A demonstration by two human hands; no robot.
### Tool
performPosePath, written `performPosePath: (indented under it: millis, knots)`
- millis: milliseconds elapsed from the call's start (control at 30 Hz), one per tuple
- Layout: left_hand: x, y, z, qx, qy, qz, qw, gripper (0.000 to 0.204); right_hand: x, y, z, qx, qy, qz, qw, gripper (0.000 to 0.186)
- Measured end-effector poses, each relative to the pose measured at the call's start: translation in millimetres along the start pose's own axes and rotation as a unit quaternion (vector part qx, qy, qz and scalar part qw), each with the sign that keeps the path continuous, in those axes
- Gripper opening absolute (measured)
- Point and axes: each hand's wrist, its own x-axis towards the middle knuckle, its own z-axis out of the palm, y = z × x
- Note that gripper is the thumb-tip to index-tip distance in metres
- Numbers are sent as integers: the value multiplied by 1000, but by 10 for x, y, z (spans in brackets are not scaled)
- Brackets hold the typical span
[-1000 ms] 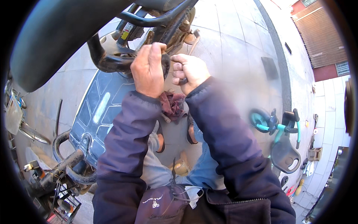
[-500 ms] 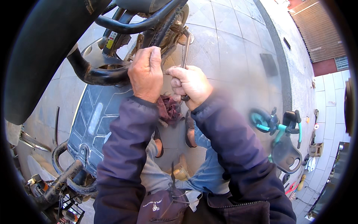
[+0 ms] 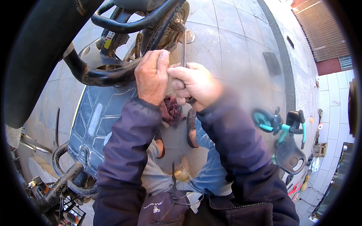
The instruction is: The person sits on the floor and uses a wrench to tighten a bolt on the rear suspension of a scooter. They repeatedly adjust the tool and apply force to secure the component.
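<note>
My right hand [image 3: 197, 84] is wrapped round a long metal wrench [image 3: 184, 47]. The wrench stands almost upright in the picture, its far end against the rear wheel hub [image 3: 177, 28] of a black-framed scooter; its near end pokes out below my fist. Close beside it, my left hand [image 3: 152, 77] is closed, thumb on top, near the thick black frame tube [image 3: 102, 77]. Whatever that fist holds is hidden behind the fingers. Below my hands a dark red rag [image 3: 172, 111] lies on the ground.
The scooter's black seat [image 3: 41, 56] and grey footboard [image 3: 90, 120] fill the left side. A small black and turquoise ride-on toy [image 3: 288, 147] stands at the right, near a concrete ledge [image 3: 277, 45]. My sandalled feet are below the hands on the paved floor [image 3: 233, 45].
My right hand has shifted slightly right, and the wrench has swung to a more upright angle. My left hand has moved a little right and down, still closed.
</note>
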Motion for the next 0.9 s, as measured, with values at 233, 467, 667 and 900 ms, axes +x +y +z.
performPosePath:
  millis: [233, 467, 667, 900]
  knots:
    - [0, -17, 10, -14, -17, -28, 999, 26, 56, 82, -51, -117, 21, -20, 993, 13]
    - [-4, -26, 27, -16, -18, -26, 999, 28, 387, 476, -202, -318, 85, -127, 936, 19]
    - [-7, -36, 14, -22, -12, -30, 999, 28, 541, 815, -88, -373, 188, -161, 894, 23]
    - [9, -29, 33, -28, -10, -47, 998, 28, 785, 1063, -181, -517, 239, -153, 808, 29]
